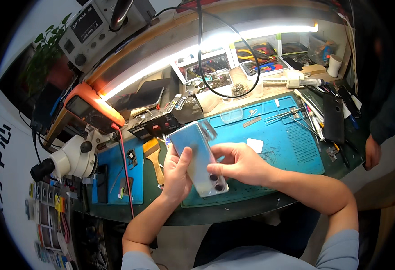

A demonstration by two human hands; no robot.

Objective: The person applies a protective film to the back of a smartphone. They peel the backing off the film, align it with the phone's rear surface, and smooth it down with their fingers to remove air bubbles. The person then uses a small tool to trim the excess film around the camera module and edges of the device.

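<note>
A smartphone [196, 157] with a shiny pale blue-silver back is held tilted above the front of the blue work mat [292, 153]. Its dark round camera lenses sit at the end nearest me. My left hand [177, 173] grips the phone's left edge, thumb lying across the back. On the other edge, near the lenses, my right hand [242, 164] holds it with thumb and bent fingers. Something clear or dark, blurred, shows along the phone's far right edge; I cannot tell what it is. Behind my right hand, a small white square [254, 145] rests on the mat.
Left of the phone are a wooden-handled brush [154, 157], a microscope [71, 157] and an orange multimeter [91, 110]. Tweezers [284, 114] and a dark phone [333, 118] lie to the right. A black cable loop [200, 49] hangs ahead. Another person's hand [372, 153] hangs at the right edge.
</note>
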